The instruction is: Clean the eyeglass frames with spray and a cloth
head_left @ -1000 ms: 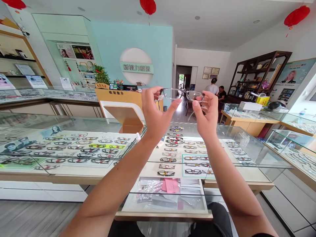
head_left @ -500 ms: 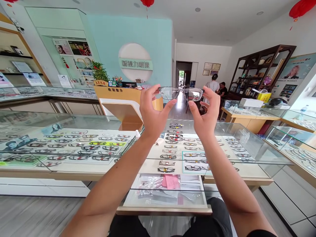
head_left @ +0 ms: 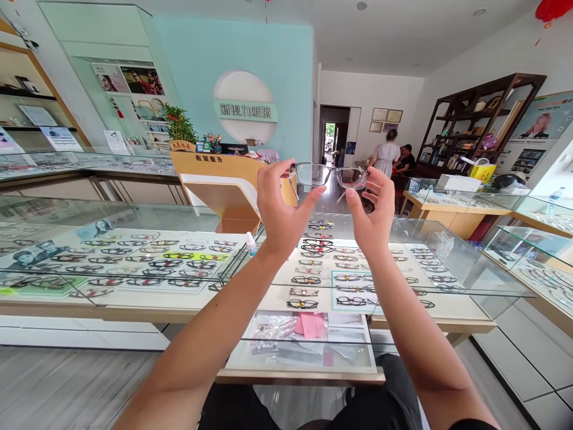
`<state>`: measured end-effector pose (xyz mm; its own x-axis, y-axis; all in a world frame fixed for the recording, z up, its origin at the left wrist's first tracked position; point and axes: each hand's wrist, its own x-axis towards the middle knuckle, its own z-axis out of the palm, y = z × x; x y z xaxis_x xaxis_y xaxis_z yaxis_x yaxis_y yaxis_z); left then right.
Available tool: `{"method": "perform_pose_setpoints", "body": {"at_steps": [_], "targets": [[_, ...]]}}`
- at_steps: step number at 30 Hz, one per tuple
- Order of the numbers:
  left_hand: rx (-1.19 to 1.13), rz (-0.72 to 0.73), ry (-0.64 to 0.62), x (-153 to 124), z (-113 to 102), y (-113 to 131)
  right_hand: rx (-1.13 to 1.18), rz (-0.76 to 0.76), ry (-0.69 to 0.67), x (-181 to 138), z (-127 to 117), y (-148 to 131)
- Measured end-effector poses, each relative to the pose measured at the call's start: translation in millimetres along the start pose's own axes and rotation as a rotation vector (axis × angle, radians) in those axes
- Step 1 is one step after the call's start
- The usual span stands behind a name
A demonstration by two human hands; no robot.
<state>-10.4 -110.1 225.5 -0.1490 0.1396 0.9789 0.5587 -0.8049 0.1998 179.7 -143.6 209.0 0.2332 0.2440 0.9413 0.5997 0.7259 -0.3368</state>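
I hold a pair of clear-lensed glasses (head_left: 329, 175) up at arm's length in front of me. My left hand (head_left: 281, 210) pinches the left end of the frame between thumb and fingers. My right hand (head_left: 371, 212) grips the right end the same way. Both arms reach out over a glass display counter (head_left: 447, 263) filled with several rows of spectacle frames (head_left: 308, 280).
A second glass counter (head_left: 111, 239) with frames runs to the left. A wooden service desk (head_left: 219, 185) stands behind it under a round wall sign. Two people (head_left: 394, 158) are at the back by a dark shelf unit (head_left: 474, 125). More glass cases (head_left: 532, 239) line the right side.
The glasses and both hands have stayed raised, shifting only slightly. The view has tilted down a little, so the red lanterns have moved off the top edge.
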Motion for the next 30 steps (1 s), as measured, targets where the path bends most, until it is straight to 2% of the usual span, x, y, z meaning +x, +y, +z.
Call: {"method": "perform_pose_setpoints", "body": {"at_steps": [4,12,21,30], "targets": [[-0.008,-0.055,-0.028,-22,3,-7,-0.013,0.033,-0.013,-18,2,9],[0.024,-0.197,-0.082,-76,10,-37,-0.09,0.111,-0.087,-60,18,40],[0.066,-0.28,-0.169,-121,28,-70,-0.133,0.23,-0.113,-102,37,79],[0.031,-0.233,-0.174,-141,53,-62,-0.109,0.299,-0.025,-132,36,108]]}}
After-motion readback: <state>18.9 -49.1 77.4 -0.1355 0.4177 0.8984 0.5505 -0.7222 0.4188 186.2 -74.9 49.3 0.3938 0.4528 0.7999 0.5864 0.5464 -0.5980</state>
